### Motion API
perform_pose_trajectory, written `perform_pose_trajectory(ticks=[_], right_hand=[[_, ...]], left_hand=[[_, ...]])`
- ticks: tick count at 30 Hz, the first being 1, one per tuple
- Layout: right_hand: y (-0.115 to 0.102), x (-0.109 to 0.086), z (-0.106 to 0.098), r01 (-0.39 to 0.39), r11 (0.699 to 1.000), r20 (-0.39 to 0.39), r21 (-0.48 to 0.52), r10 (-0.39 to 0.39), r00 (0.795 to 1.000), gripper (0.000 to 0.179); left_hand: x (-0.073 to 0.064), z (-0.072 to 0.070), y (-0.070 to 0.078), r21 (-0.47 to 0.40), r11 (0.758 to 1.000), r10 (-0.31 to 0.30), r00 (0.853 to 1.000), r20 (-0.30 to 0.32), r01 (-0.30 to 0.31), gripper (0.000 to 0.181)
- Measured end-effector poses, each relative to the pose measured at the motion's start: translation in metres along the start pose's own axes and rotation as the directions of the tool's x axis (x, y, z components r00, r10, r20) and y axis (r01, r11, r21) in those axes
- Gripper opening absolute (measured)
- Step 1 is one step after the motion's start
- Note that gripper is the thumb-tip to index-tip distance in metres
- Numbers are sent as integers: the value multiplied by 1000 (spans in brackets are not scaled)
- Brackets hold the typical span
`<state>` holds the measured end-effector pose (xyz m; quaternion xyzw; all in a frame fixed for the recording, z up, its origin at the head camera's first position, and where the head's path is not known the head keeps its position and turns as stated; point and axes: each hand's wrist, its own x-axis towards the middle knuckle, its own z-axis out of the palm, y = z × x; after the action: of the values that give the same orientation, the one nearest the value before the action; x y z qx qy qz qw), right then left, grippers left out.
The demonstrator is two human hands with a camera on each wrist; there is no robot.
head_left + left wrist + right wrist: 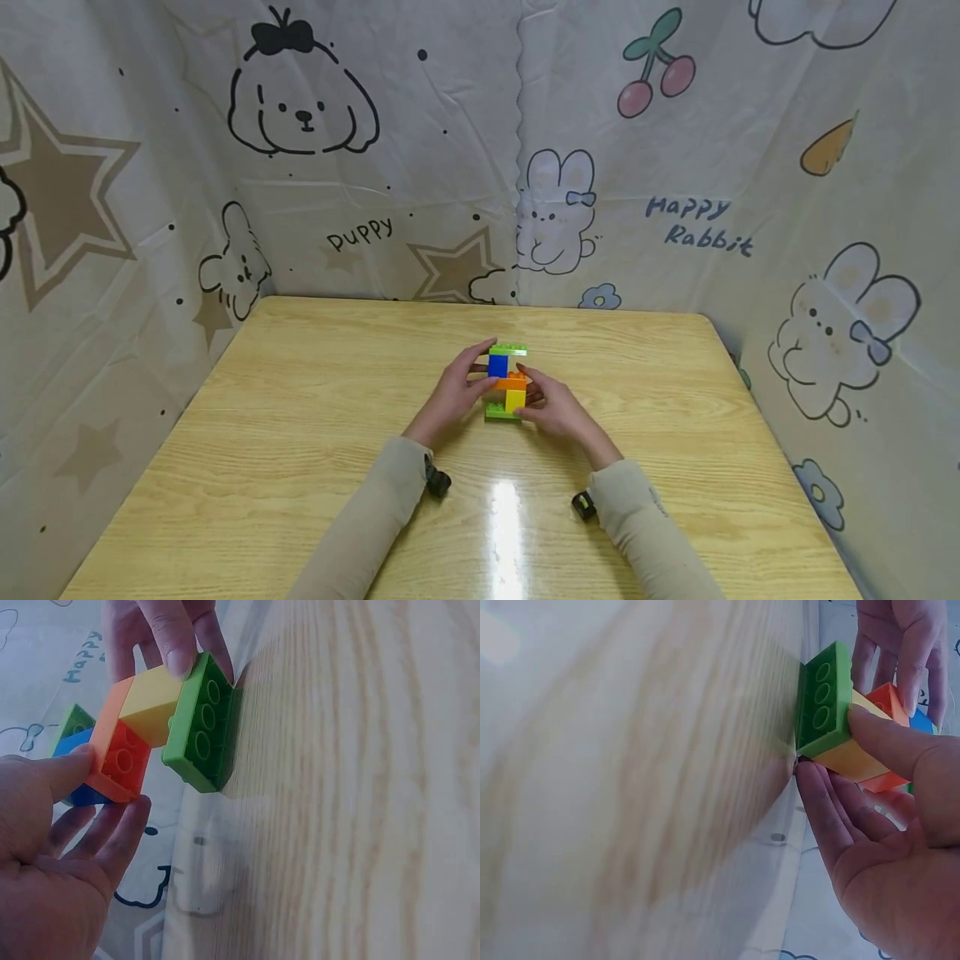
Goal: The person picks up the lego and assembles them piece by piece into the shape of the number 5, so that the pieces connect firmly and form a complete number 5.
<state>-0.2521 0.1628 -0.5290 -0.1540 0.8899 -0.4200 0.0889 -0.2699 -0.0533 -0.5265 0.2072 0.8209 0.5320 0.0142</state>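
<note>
A stack of toy building bricks stands between both hands. From the bottom it runs green brick (187,735), yellow brick (515,402), orange brick (512,384), blue brick (498,366) and a light green brick (508,349) on top. The left hand (456,390) grips the stack's upper part, its thumb against the orange brick. On the other side, the right hand (558,408) holds the lower part, thumb near the joint of the yellow and bottom green bricks. Both wrist views show the hollow underside of the bottom green brick, so it is at least partly lifted off the table.
The wooden table (300,400) spreads out around the hands. Behind and beside it hangs a printed white cloth (450,167). Small dark cameras (437,482) are worn at both sleeve cuffs. A bright light reflection lies on the near tabletop.
</note>
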Motion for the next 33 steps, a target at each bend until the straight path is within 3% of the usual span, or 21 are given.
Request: perform_pose_trajectory(ticks=[8,27,33], right_hand=[[-2,-1,1,11,1000,-3,23,-11,1000,79],[-2,-3,0,4,997,14,82,-5,1000,79],[-3,-3,-1,19,993,34,115,-23,999,78]], left_hand=[[3,-3,-4,10,1000,2,1000,6,-2,64],[6,-5,-12,31,995,-96,995,25,96,62],[7,-8,-17,38,996,-79,996,43,78,60]])
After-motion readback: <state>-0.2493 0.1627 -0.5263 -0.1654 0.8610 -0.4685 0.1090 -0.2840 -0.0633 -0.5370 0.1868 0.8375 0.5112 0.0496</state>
